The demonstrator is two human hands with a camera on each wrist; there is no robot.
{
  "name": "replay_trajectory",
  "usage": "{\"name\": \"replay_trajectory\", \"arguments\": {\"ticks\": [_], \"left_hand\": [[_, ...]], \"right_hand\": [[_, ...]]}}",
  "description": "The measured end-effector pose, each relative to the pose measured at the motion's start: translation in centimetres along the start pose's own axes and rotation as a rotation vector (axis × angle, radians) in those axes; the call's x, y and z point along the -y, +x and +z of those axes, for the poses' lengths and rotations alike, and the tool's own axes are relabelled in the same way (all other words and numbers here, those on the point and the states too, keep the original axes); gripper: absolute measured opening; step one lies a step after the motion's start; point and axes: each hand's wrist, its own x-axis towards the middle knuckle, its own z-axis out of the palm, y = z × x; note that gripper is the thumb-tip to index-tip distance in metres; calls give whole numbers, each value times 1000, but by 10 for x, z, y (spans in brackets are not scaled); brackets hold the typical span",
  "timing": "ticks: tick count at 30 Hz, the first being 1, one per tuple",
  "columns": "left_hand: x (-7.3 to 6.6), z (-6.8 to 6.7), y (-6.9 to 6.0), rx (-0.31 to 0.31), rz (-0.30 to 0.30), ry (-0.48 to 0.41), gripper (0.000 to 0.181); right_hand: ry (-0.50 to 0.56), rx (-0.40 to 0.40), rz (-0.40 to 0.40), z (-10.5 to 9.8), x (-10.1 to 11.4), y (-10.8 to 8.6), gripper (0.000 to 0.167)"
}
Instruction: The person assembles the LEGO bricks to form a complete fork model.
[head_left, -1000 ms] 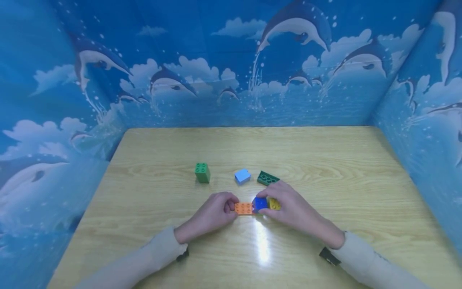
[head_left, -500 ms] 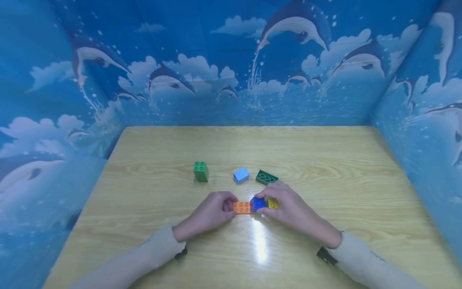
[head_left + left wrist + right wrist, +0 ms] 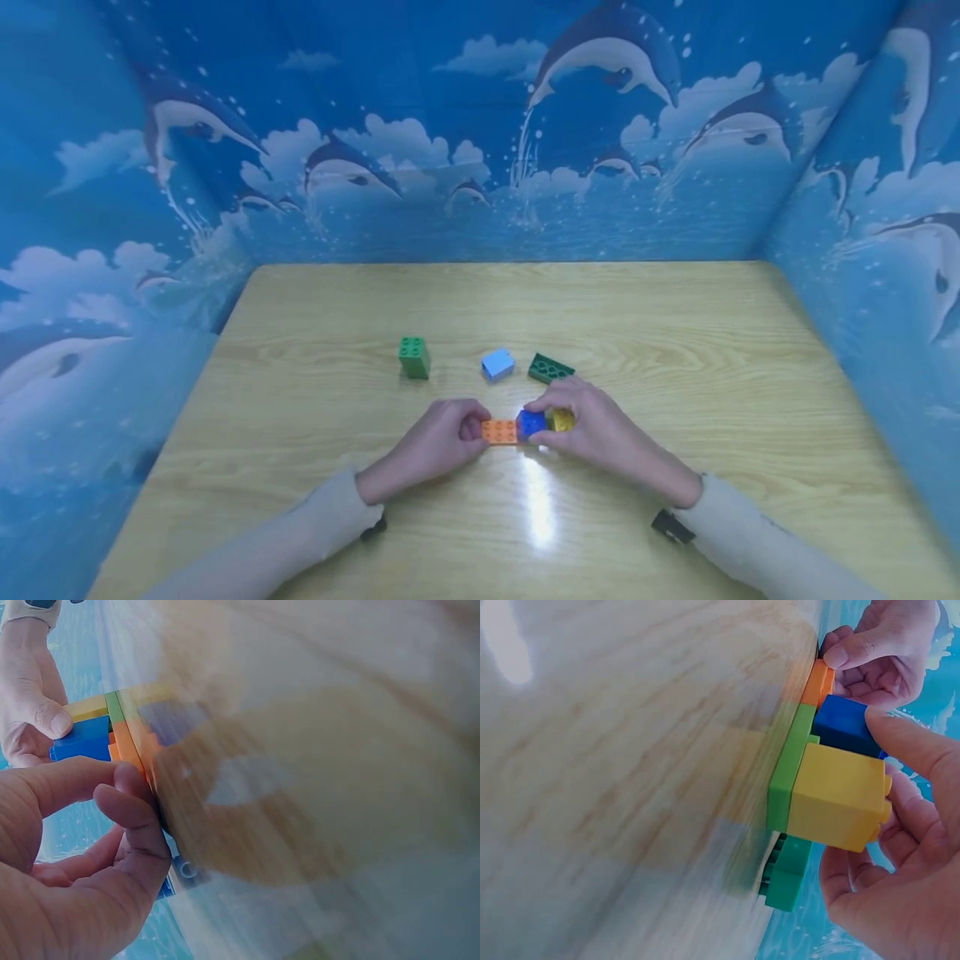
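Note:
My left hand (image 3: 444, 437) pinches the left end of a flat orange building brick (image 3: 500, 431) lying on the table. Thumb and fingers of my right hand (image 3: 596, 425) grip a dark blue brick (image 3: 847, 724) from its two sides. This blue brick sits over the join between the orange brick and a light green flat brick (image 3: 791, 776); whether it is fully pressed down I cannot tell. A taller yellow brick (image 3: 836, 795) stands on the light green one, beside the blue, partly under my right hand in the head view.
Behind the hands on the wooden table (image 3: 337, 317) are an upright green brick (image 3: 414, 358), a light blue brick (image 3: 498, 365) on its side and a dark green brick (image 3: 550, 367) with its hollow underside showing. Dolphin-print cloth walls (image 3: 450, 208) border the table.

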Motion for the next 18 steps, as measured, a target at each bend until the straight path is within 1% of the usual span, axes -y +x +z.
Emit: {"name": "replay_trajectory", "arguments": {"ticks": [5, 11, 14, 18], "left_hand": [[-1, 1, 0, 0, 11, -8, 34], [-1, 1, 0, -12, 9, 10, 33], [-1, 1, 0, -17, 11, 9, 33], [0, 1, -1, -20, 7, 3, 33]], "right_hand": [[19, 17, 40, -2, -1, 1, 37], [2, 39, 18, -1, 4, 8, 37], [28, 38, 21, 0, 2, 8, 37], [89, 22, 51, 3, 0, 7, 38]]}}
